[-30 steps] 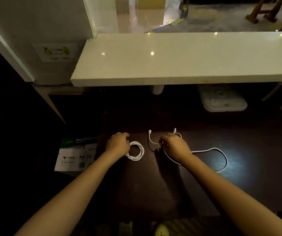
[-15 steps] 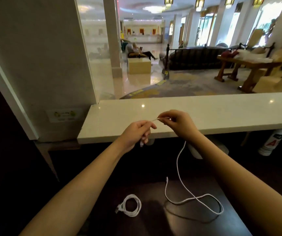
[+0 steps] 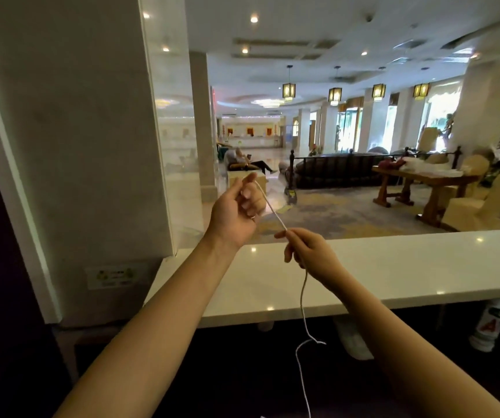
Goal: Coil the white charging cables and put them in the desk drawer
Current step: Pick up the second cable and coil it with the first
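A white charging cable (image 3: 273, 211) runs taut between my two raised hands, above the white counter. My left hand (image 3: 238, 208) pinches one end of it, held high with the palm turned toward me. Lower and to the right, my right hand (image 3: 307, 250) grips the cable between thumb and fingers. From there the cable hangs down in front of the counter, kinks once, and leaves the bottom of the view. The coiled cable, the dark desk top and the drawer are out of sight.
A long white counter (image 3: 393, 267) crosses the view below my hands. A grey pillar (image 3: 70, 146) stands at the left. A white bottle (image 3: 487, 327) sits under the counter at the right. Beyond lies a lobby with sofas, tables and chairs.
Both hands left the desk and rose with one cable; my left hand moved up and away from the right, drawing the cable taut. The view tilted up, and the coiled cable dropped out of sight.
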